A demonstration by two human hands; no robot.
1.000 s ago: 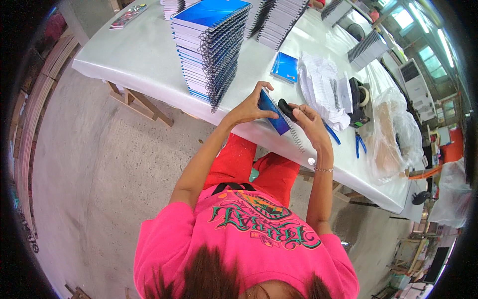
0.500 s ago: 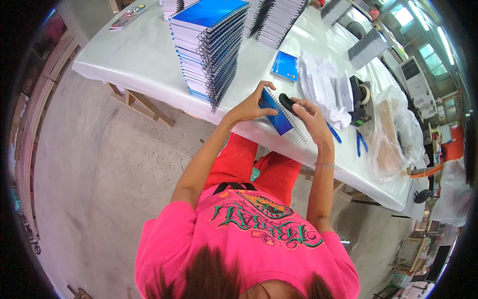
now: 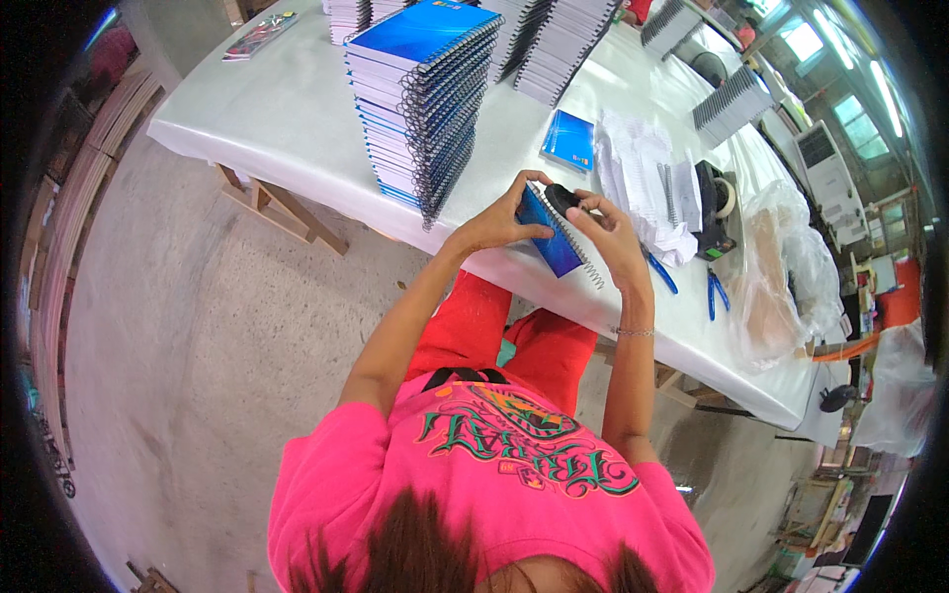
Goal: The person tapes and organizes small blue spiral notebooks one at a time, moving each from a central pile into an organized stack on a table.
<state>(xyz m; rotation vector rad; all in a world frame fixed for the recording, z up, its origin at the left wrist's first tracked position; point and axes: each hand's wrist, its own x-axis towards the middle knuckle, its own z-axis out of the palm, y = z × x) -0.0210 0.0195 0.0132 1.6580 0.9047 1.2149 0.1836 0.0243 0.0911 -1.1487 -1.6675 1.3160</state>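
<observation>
My left hand (image 3: 509,212) grips a small blue notebook (image 3: 559,249) at the table's front edge, with the thumb across its cover. Along the notebook's right edge runs a spiral wire coil (image 3: 594,272), whose lower end sticks out past the cover. My right hand (image 3: 611,232) pinches a rounded black object (image 3: 561,199) against the coil near the top of that edge; its exact kind is unclear. Just beyond my hands another blue notebook (image 3: 568,139) lies flat. To the left stands a tall stack of blue spiral notebooks (image 3: 420,109).
Crumpled white paper (image 3: 633,158) lies to the right, beside a black tape dispenser (image 3: 717,203). Blue-handled pliers (image 3: 718,294) and another blue-handled tool (image 3: 661,272) rest near the front edge. Clear plastic bags (image 3: 791,267) sit farther right. More notebook stacks (image 3: 561,44) stand behind.
My right hand and the black object have shifted slightly left and up along the coil. My left hand still holds the notebook in nearly the same place.
</observation>
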